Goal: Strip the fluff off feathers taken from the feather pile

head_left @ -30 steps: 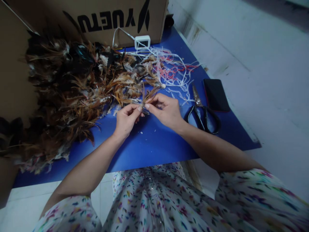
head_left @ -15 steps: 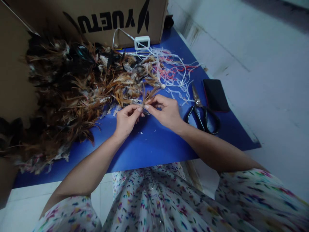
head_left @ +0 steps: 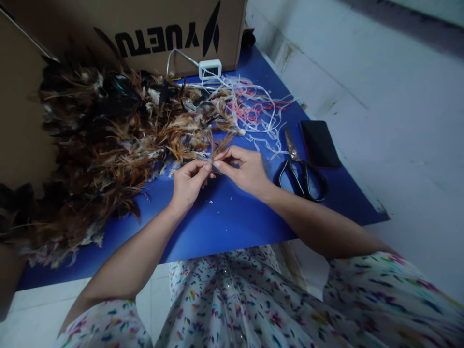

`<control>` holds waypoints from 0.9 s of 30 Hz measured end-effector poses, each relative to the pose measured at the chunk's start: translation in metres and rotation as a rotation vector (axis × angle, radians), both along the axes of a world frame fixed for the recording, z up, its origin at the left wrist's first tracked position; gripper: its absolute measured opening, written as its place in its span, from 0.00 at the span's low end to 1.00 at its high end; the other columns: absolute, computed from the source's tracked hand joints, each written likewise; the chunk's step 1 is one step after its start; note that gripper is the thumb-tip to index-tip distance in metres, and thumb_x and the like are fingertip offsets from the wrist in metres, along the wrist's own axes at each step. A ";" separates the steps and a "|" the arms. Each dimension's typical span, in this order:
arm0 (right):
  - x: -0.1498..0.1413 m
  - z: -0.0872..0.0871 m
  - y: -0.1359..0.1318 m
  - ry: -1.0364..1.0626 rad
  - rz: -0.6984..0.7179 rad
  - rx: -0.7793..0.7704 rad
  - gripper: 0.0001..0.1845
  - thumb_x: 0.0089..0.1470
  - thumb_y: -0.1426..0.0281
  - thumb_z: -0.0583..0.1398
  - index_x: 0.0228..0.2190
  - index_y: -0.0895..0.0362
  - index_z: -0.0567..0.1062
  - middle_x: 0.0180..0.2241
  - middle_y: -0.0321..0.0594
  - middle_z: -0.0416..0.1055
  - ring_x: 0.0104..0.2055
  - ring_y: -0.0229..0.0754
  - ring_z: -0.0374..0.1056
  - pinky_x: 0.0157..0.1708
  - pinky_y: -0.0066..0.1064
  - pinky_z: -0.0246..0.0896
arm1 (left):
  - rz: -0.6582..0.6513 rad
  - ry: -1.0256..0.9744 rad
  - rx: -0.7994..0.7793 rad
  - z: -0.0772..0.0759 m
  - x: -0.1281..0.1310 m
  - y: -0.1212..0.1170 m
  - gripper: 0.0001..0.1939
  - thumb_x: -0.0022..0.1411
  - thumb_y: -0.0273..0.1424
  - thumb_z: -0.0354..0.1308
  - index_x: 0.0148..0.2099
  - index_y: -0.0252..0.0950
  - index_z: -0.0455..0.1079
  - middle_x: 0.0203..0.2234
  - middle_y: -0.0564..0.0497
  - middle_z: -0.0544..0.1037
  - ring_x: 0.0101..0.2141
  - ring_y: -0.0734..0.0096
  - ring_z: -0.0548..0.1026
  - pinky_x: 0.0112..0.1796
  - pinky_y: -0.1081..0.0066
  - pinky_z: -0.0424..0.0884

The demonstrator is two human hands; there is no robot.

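Blue table [head_left: 232, 222] sits against a pale, stained wall [head_left: 380, 96], with a big cardboard box [head_left: 174, 12] at the back showing chunky black lettering [head_left: 159, 38]. More cardboard [head_left: 21, 111] on the left side, and some light floor tiles [head_left: 155, 295] peek out below the front edge.

So most of the left half is one huge feather pile [head_left: 134, 135], mostly brown and black, with pale fluffy bits mixed in and a small blue-green sheen near the back. Right at the near right edge of it is a little tuft [head_left: 213, 153] of brownish feathers, held up between two bare hands, tips pointing away from the person. Left hand [head_left: 188, 182] has thumb and fingertips pinched together around the base. Right hand [head_left: 247, 170] is doing the same from the other side, thumb and index nearly closed on it, the two thumbs almost meeting. Can't tell exactly how the base is gripped, it's too small.

Behind the hands and off to the right: a tangle of white and red strings [head_left: 253, 111], plus a small white gadget [head_left: 210, 69] with a dark screen in front of the box. Black-handled scissors [head_left: 294, 154] lie right of the right hand, blades pointing away, with a dark phone [head_left: 320, 144] just beside them. Floral shirt [head_left: 224, 299] fills the bottom.
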State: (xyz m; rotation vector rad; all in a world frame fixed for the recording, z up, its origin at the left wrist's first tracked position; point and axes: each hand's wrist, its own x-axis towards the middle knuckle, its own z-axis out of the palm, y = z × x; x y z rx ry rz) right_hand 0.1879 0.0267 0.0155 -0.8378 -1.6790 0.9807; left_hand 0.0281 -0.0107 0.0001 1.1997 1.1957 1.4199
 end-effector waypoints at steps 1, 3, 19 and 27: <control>0.000 0.000 0.000 0.002 0.002 -0.002 0.05 0.54 0.67 0.64 0.30 0.57 0.78 0.31 0.37 0.80 0.32 0.37 0.73 0.34 0.32 0.68 | 0.000 -0.006 -0.003 0.001 0.000 0.000 0.16 0.53 0.44 0.70 0.33 0.35 0.79 0.19 0.54 0.77 0.17 0.81 0.67 0.19 0.78 0.63; 0.000 0.000 0.000 0.006 0.006 -0.002 0.05 0.54 0.67 0.65 0.29 0.57 0.78 0.31 0.37 0.79 0.32 0.37 0.73 0.34 0.32 0.68 | -0.004 -0.019 -0.011 0.002 0.000 0.000 0.16 0.53 0.44 0.71 0.33 0.35 0.79 0.19 0.54 0.77 0.17 0.81 0.67 0.18 0.78 0.63; -0.001 -0.003 0.002 0.051 0.069 -0.090 0.09 0.52 0.65 0.65 0.34 0.56 0.76 0.31 0.35 0.77 0.33 0.36 0.71 0.35 0.32 0.69 | 0.008 -0.156 -0.109 0.009 -0.001 0.002 0.15 0.47 0.41 0.73 0.30 0.35 0.77 0.18 0.55 0.75 0.16 0.81 0.66 0.18 0.79 0.62; 0.019 0.013 0.017 -0.058 0.019 -0.043 0.09 0.51 0.65 0.65 0.35 0.56 0.77 0.32 0.36 0.76 0.35 0.38 0.70 0.38 0.34 0.69 | 0.035 -0.266 -0.119 0.013 -0.008 0.007 0.15 0.46 0.38 0.74 0.31 0.35 0.75 0.18 0.56 0.73 0.17 0.82 0.66 0.18 0.80 0.61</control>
